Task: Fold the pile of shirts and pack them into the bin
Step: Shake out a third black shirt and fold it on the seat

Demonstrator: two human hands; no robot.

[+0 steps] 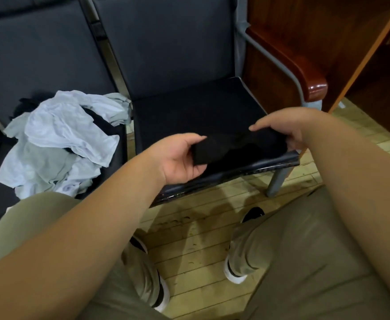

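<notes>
Left hand [180, 158] pinches the left end of the black shirt [235, 144], thumb on top. Right hand [290, 135] grips the right end, fingers curled underneath. Shirt is over the front of the dark chair seat [189, 107]; contact unclear. Pile of shirts [62, 139], white, grey and black, lies crumpled on the next seat to the left.

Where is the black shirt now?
Head view, centre: black shirt on the seat front, gripped by left hand and right hand, right of the pile.
</notes>
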